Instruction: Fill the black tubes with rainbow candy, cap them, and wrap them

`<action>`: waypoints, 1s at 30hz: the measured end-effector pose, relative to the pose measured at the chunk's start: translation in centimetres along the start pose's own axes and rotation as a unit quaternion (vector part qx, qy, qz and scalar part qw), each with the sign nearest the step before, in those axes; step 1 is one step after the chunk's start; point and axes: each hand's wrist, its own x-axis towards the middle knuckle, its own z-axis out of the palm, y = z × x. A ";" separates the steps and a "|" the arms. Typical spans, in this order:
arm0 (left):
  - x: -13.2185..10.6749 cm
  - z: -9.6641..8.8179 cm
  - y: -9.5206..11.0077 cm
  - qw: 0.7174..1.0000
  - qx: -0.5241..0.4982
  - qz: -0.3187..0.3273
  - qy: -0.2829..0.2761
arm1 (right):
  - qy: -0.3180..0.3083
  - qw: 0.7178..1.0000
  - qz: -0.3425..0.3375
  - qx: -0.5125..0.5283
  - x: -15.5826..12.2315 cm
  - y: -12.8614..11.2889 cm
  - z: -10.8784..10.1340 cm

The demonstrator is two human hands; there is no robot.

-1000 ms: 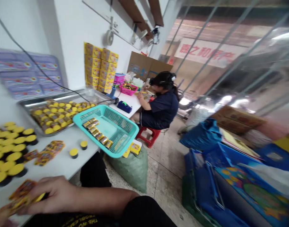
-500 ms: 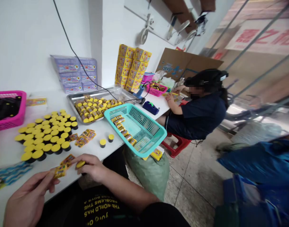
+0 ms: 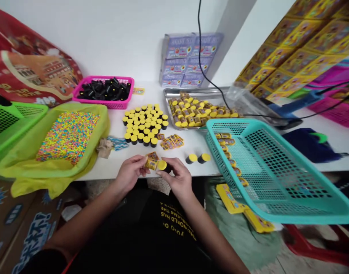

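Four containers are ranged: coloured beads (image 3: 68,137) in a yellow-green bag (image 3: 101,121) at 10 o'clock, black caps (image 3: 103,89) in a pink basket (image 3: 103,103) at 11, yellow-capped tubes (image 3: 200,114) in a steel tray (image 3: 197,90) at 1, labelled tubes (image 3: 227,152) in a teal basket (image 3: 234,122) at 2. A printed label (image 3: 151,161) is pinched by the left hand (image 3: 130,173), a yellow-capped tube (image 3: 163,166) by the right hand (image 3: 178,179), both at 12 o'clock.

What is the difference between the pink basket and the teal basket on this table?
The pink basket looks smaller than the teal basket, though the teal one is nearer the camera. The pink basket is packed with loose black pieces, while the teal basket holds only a row of small yellow packets along one side. The pink basket sits back on the white table; the teal basket juts past the front edge. Both are rectangular plastic baskets with mesh sides.
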 end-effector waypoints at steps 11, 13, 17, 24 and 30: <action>0.0 0.1 -0.1 0.997 -0.066 -0.033 -0.005 | 0.014 0.992 -0.081 -0.092 -0.8 0.5 0.4; -0.2 0.3 0.0 0.998 -0.057 -0.021 -0.015 | 0.029 0.992 -0.078 -0.094 -0.9 0.4 0.6; -0.3 0.3 0.0 0.999 -0.046 -0.007 -0.020 | 0.039 0.987 -0.117 -0.102 -0.7 -0.2 0.7; -0.3 0.3 -0.4 0.999 -0.043 0.012 -0.016 | 0.059 0.973 -0.178 -0.138 -0.6 -0.5 0.9; -0.5 0.2 -0.5 0.999 -0.024 0.035 -0.009 | 0.060 0.977 -0.156 -0.134 -1.1 -0.1 1.1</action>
